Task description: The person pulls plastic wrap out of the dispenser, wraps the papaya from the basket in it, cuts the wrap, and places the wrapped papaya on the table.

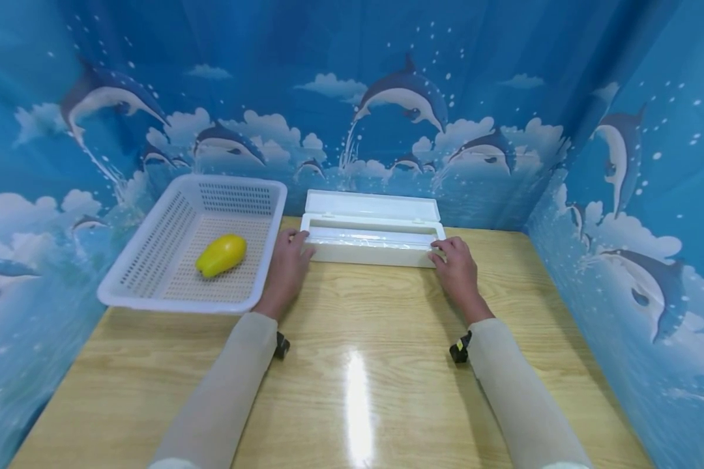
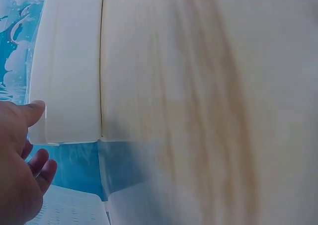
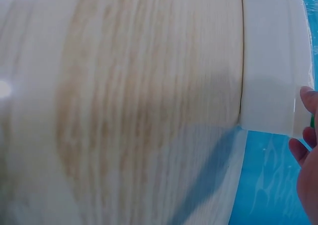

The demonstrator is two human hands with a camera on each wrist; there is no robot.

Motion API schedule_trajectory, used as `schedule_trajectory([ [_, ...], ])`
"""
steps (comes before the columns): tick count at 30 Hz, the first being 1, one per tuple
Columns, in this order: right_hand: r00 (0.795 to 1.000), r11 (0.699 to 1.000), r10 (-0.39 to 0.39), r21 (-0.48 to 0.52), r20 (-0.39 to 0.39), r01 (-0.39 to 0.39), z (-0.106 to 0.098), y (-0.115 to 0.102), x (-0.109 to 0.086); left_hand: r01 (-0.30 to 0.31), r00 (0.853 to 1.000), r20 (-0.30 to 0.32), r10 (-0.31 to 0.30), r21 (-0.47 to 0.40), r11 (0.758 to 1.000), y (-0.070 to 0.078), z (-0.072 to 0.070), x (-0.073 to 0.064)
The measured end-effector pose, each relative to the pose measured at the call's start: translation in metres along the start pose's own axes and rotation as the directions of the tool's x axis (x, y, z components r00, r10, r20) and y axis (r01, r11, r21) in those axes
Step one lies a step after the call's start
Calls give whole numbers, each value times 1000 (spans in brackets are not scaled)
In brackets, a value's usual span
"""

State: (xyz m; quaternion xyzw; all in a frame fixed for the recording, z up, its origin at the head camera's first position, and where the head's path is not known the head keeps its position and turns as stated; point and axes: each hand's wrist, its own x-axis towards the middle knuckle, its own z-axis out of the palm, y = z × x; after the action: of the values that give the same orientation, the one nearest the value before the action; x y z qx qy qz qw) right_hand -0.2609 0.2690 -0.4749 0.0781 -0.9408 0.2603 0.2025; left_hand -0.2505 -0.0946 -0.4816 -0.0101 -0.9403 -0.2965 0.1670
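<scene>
A long white cling film dispenser box (image 1: 372, 255) sits at the back of the table, its lid (image 1: 372, 206) raised and leaning back. Shiny clear film (image 1: 369, 238) stretches along its opening over a roll. At the box's left end, my left hand (image 1: 289, 267) grips the corner, thumb (image 2: 36, 112) at the upper front edge. My right hand (image 1: 459, 272) holds the right end in the same way, thumb (image 3: 309, 100) at the front edge and fingers bent around the end. Whether the fingertips also pinch the film is too small to tell.
Left of the box stands a white plastic basket (image 1: 117, 296) with a yellow papaya-like fruit (image 1: 221, 255) in it; my left wrist is close beside its rim. Blue dolphin-print curtains (image 1: 352, 85) close off the back and sides of the wooden table (image 1: 410, 365).
</scene>
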Motion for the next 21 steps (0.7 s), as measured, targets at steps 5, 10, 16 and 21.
schedule_trajectory([
  [5, 1000, 1000, -7, 8, -11, 7, 1, 1, 0, -20, 1000, -13, 20, -13, 1000, -2, -2, 1],
  [10, 999, 1000, -22, 5, -35, 22, 2, 1, 0, -48, 998, -38, 47, -3, 999, -3, -1, 2],
  [16, 997, 999, -33, 9, -66, 34, 3, 2, 0, -45, 998, -49, 44, -15, 999, -2, 1, 5],
  [21, 997, 999, -39, 9, -65, 39, 3, 1, 1, -8, 999, -51, 7, -24, 1000, 0, 2, 5],
])
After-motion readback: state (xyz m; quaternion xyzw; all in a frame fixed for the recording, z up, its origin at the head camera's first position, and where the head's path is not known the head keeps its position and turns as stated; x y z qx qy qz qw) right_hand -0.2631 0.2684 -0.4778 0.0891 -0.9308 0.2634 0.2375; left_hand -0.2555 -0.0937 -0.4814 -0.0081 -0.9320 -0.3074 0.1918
